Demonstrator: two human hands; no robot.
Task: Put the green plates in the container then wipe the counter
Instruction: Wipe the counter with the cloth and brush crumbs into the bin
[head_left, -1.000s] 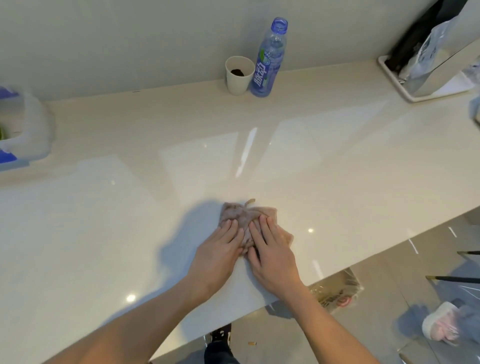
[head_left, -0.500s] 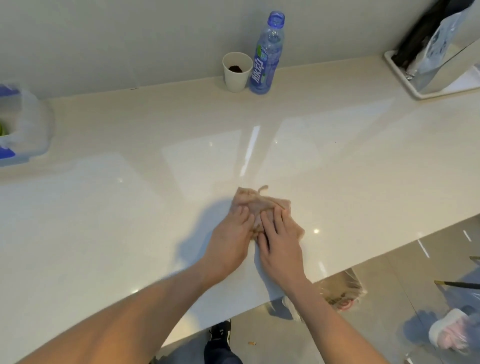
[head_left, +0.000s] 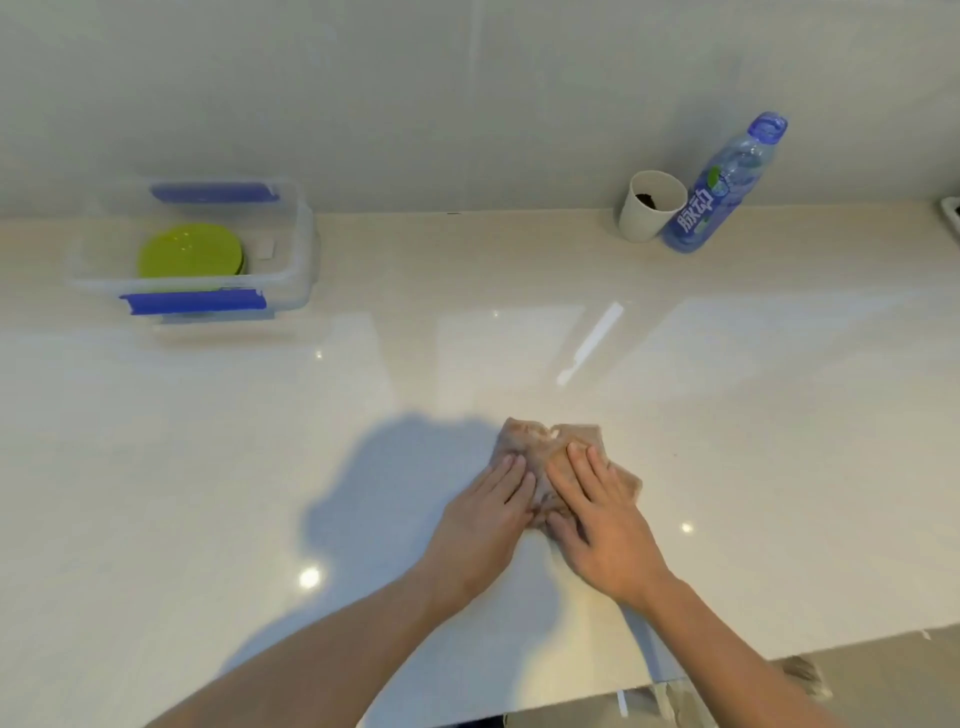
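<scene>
A stack of green plates (head_left: 189, 252) lies inside the clear plastic container (head_left: 301, 234) with blue clips, at the back left of the pale counter (head_left: 208, 467). A crumpled brownish cloth (head_left: 540, 441) lies on the counter near its front edge. My left hand (head_left: 488, 514) and my right hand (head_left: 602, 519) rest side by side on the cloth, fingers stretched flat and pressing it down. Much of the cloth is hidden under my palms.
A white paper cup (head_left: 649, 208) and a blue water bottle (head_left: 722, 192) stand against the wall at the back right. The counter's front edge runs just behind my wrists, with floor below it at the lower right.
Both hands have slid the cloth leftwards along the counter. The view has swung left, so the container with the plates now shows fully and the tray at the far right is almost gone.
</scene>
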